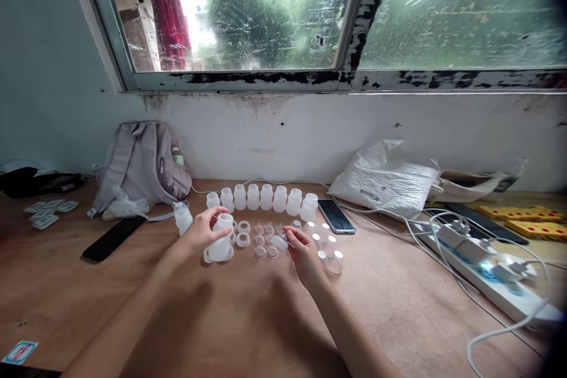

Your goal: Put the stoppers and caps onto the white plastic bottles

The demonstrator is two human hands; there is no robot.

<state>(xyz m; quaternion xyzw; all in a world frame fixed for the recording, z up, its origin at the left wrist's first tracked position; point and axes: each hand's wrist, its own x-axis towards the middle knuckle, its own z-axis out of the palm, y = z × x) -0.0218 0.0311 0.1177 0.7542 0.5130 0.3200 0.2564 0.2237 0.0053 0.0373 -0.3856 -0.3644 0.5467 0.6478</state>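
My left hand (204,230) is wrapped round a frosted white bottle (220,243), which stands upright with its open mouth up. Between the fingertips of my right hand (303,253) is a small clear plastic piece (280,242), possibly a nipple; its exact shape is blurred. Beneath that hand lie several clear ringed pieces (260,252) in rows. White rings (243,240) sit between these and the held bottle. Clear domed caps with white discs (334,263) are to the right of my right hand. Behind, several frosted bottles (266,196) stand in a curved row.
One bottle with something clear on top (182,218) stands at left, near a black phone-like slab (114,238) and a grey backpack (144,159). At right are a phone (336,216), a silvery bag (385,177), a power strip with cables (487,271) and yellow blocks (535,229).
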